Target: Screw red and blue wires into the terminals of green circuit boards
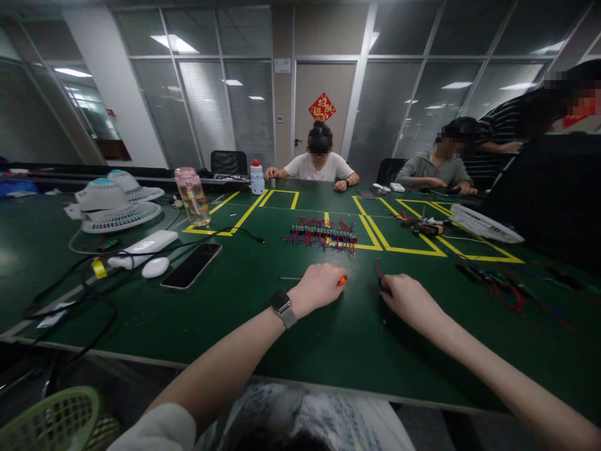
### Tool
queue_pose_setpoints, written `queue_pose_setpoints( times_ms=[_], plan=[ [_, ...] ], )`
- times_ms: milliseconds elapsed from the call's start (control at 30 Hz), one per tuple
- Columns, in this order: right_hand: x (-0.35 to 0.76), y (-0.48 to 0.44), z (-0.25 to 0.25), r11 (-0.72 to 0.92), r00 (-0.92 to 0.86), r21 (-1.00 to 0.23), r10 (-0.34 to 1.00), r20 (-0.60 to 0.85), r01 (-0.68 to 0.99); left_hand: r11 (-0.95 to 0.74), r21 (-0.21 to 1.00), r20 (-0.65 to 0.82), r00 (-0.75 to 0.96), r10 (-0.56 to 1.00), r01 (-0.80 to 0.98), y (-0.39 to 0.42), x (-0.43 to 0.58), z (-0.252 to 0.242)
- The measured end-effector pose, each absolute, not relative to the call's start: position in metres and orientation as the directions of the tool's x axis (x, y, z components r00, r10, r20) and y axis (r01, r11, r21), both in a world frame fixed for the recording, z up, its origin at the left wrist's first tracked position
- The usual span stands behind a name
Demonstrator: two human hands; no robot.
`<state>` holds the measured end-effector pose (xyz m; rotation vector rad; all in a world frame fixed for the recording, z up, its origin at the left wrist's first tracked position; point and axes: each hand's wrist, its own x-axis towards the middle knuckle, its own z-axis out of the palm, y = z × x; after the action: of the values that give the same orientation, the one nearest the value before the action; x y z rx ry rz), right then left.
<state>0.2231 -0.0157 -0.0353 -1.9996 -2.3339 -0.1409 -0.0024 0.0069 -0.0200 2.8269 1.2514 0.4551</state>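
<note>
My left hand [323, 285], with a watch on its wrist, is closed around a screwdriver [342, 281]. The orange handle end pokes out by the thumb, and its thin metal shaft points left over the green table [328, 351]. To the right, my right hand [404, 295] is closed on a small dark piece with wires [378, 268]. A red wire sticks up from it and a blue one hangs below; my fingers hide most of the piece. Ahead of both hands lies a row of small green circuit boards [323, 233] with red and blue wires.
At left are a phone [191, 266], a white mouse [155, 267], a power strip [143, 249], cables, fans [113, 200] and a pink bottle [192, 197]. Wired boards [507, 288] and pliers [425, 227] lie right. A co-worker [319, 160] sits opposite; others are at the right.
</note>
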Motion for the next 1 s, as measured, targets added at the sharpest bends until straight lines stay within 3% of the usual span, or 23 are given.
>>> queue_pose_setpoints(
  times_ms=[200,367,500,633,800,1000],
  plan=[
    [0.187,-0.046,-0.037,0.606,-0.551,-0.314,0.796,0.253,0.731,-0.577,0.417,0.632,0.232,0.740,0.702,0.015,-0.015,0.006],
    [0.167,-0.021,-0.036,0.636,-0.617,-0.520,0.749,0.240,0.570,-0.714,0.577,0.787,-0.038,0.615,0.395,0.020,-0.025,0.013],
    [0.161,0.000,-0.039,0.619,-0.645,-0.592,0.736,0.208,0.516,-0.720,0.690,0.688,-0.245,0.683,-0.069,0.019,-0.020,0.010],
    [0.158,0.003,-0.048,0.651,-0.632,-0.596,0.719,0.288,0.470,-0.617,0.712,0.593,-0.186,0.784,-0.335,0.011,-0.008,0.011],
    [0.159,-0.002,-0.058,0.662,-0.581,-0.595,0.727,0.365,0.455,-0.548,0.705,0.532,-0.174,0.829,-0.451,0.003,0.002,0.010],
    [0.159,-0.002,-0.061,0.641,-0.558,-0.624,0.745,0.365,0.448,-0.544,0.702,0.538,-0.157,0.828,-0.460,0.002,0.004,0.006]
  ],
)
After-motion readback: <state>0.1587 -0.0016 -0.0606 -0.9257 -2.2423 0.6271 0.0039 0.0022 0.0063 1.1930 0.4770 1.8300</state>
